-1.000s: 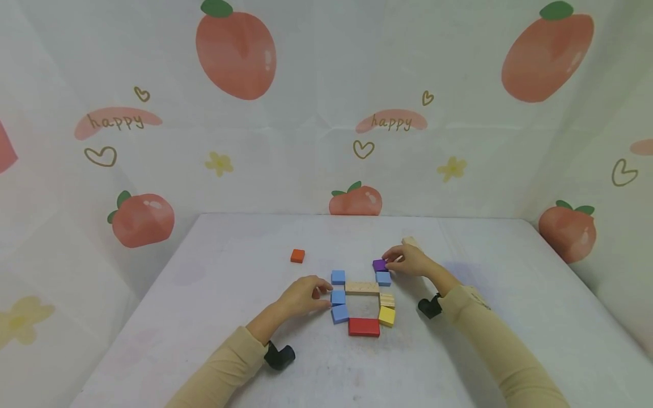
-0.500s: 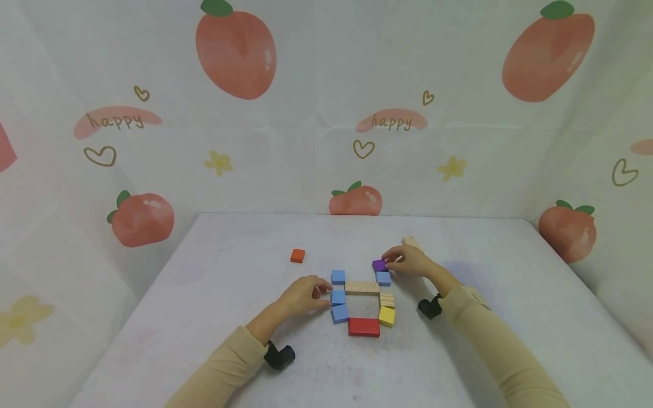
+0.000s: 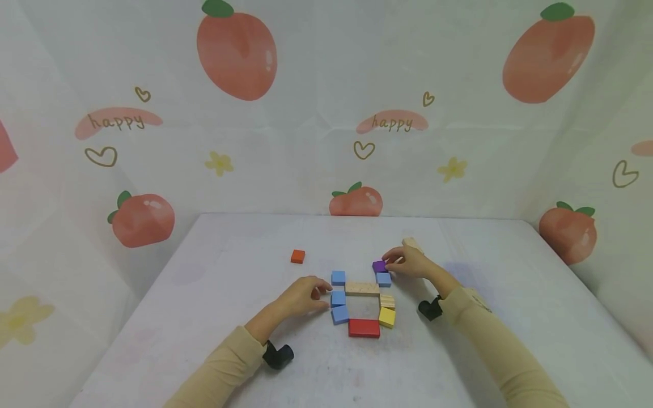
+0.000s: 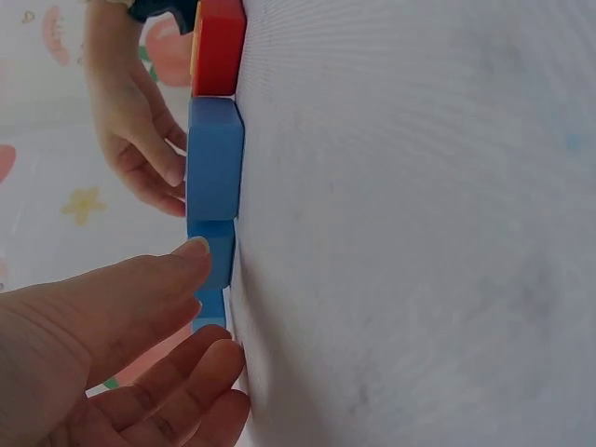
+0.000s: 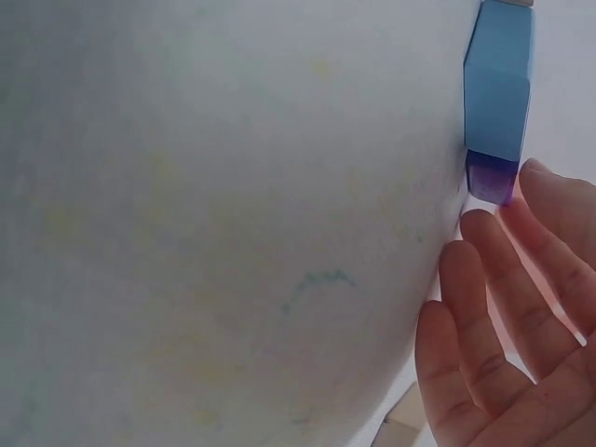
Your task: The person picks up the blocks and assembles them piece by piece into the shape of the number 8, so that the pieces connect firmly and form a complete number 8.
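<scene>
In the head view my left hand [image 3: 302,296] is at the left of the arrangement, fingers relaxed and a little bent. Its thumb and index tips are right beside a middle blue block [image 3: 338,298]. The left wrist view has the thumb [image 4: 191,250] overlapping a blue block [image 4: 222,251], with a larger-looking blue block [image 4: 214,158] nearer. My right hand [image 3: 408,262] pinches a small purple block [image 3: 379,266] at its right end, between thumb and index finger. That purple block [image 5: 491,177] adjoins a light blue block [image 5: 498,79] in the right wrist view.
A wooden plank [image 3: 362,289], a red block [image 3: 364,328], a yellow block [image 3: 387,317] and a striped wooden block [image 3: 387,301] form a ring with blue ones on the white table [image 3: 229,255]. An orange block [image 3: 298,256] lies far left; a wooden piece [image 3: 412,244] lies behind the right hand.
The left thumb has drawn back slightly from the blue block. The right hand and the blocks hold their places.
</scene>
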